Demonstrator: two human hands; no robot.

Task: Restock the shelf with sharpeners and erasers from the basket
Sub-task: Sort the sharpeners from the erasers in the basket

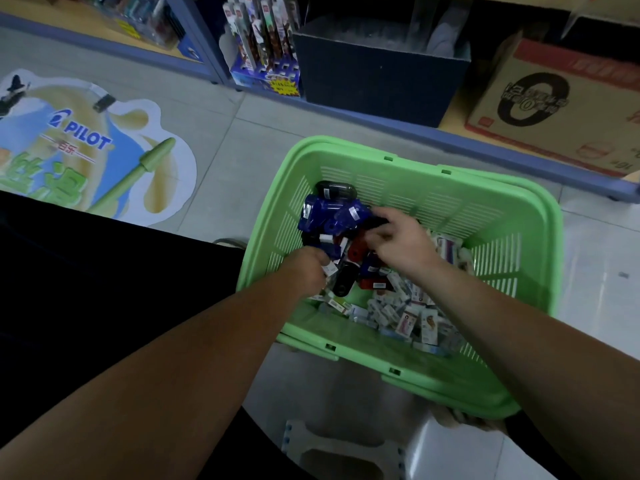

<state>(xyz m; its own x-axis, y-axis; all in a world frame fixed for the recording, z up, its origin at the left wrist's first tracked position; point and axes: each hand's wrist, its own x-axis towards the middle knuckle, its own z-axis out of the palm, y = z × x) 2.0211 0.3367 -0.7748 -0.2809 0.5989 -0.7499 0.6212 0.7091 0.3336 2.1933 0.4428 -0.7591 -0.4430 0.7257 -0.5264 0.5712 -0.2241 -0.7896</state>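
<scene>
Your view is dim and bluish, the dark clothing (86, 271) at near left sinking to flat black and the dark box (374, 74) at far middle nearly as murky. Pale glare lies on the floor tiles (464, 445) at near right, while your left hand (308, 268), your right hand (398, 237) and the sharpeners (332, 213) under them are softened by blur. The shelf rail (485, 142) at far right bows from wide-lens distortion.

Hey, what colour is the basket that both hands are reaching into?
The basket is plain light green, with slotted walls; the head view shows it well.

The hands (398, 244) and forearms (207, 341) are bare; clothing (86, 271) is black.
</scene>
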